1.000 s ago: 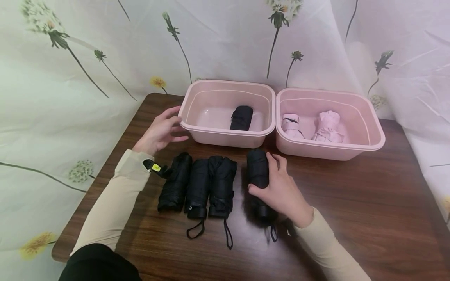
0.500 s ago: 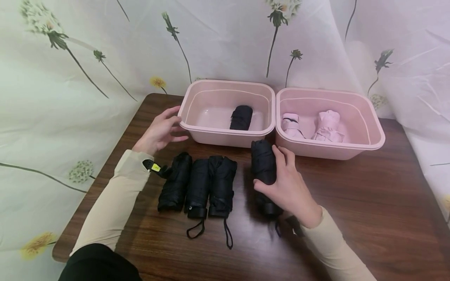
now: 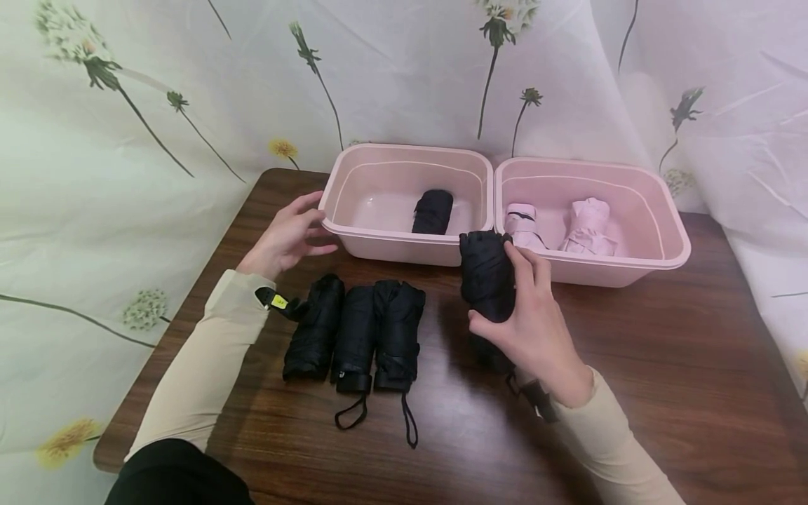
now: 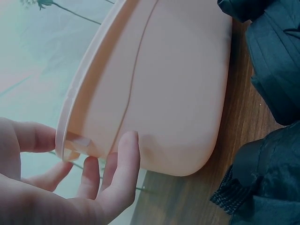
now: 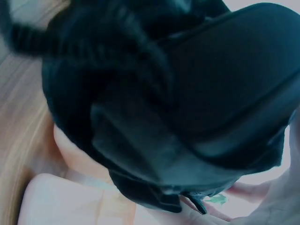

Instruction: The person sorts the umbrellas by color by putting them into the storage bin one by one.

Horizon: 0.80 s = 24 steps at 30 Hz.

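Observation:
In the head view my right hand [image 3: 539, 333] grips a black folding umbrella [image 3: 485, 277], lifted off the table and tilted, its top end in front of the bins' rims. The right wrist view shows its handle end [image 5: 234, 89] and a blurred wrist loop close up. My left hand [image 3: 284, 235] holds the left corner of the left pink bin [image 3: 404, 245]; in the left wrist view one fingertip reaches over the rim. One black folded umbrella [image 3: 433, 211] lies in that bin. Three more black umbrellas [image 3: 355, 340] lie side by side on the table.
Beside the left bin, nearly touching it, stands a right pink bin [image 3: 593, 270] with two pink folded umbrellas [image 3: 590, 226] inside. Both sit at the back of the wooden table [image 3: 631, 393], before a flower-printed curtain [image 3: 404, 77].
My right hand has raised the black umbrella and carried it toward the bins and slightly right. The left hand and the bins have stayed where they were.

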### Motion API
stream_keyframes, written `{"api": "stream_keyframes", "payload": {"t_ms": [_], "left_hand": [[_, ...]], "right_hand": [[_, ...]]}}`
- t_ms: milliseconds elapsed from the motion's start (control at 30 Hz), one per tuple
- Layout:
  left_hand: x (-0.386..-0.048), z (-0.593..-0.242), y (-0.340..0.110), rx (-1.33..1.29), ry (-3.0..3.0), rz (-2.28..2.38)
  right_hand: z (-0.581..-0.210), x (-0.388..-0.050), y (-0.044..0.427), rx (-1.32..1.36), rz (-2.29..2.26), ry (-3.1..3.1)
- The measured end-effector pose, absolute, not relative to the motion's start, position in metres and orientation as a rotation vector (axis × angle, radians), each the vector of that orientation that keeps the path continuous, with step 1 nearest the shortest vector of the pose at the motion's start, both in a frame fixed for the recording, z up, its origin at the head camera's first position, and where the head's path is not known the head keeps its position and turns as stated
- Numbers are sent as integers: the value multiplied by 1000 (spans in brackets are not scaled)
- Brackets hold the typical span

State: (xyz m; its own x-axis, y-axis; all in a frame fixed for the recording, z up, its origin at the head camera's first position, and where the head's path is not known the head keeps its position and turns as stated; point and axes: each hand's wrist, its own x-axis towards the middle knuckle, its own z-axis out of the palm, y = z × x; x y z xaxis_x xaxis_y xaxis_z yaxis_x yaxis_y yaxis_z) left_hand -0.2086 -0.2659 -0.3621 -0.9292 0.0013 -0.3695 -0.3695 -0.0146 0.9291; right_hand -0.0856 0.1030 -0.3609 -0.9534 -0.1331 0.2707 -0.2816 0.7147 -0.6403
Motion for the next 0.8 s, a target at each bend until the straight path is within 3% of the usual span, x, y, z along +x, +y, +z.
{"api": "stream_keyframes", "payload": {"t_ms": [533,800], "left_hand": [[-209,-363,-267,-389,1989,2033],[-211,-363,-269,-394,1976,2037]], "right_hand": [[-330,-103,114,389,1245,-2392],[-310,-117,107,386,1833,-2196]]}}
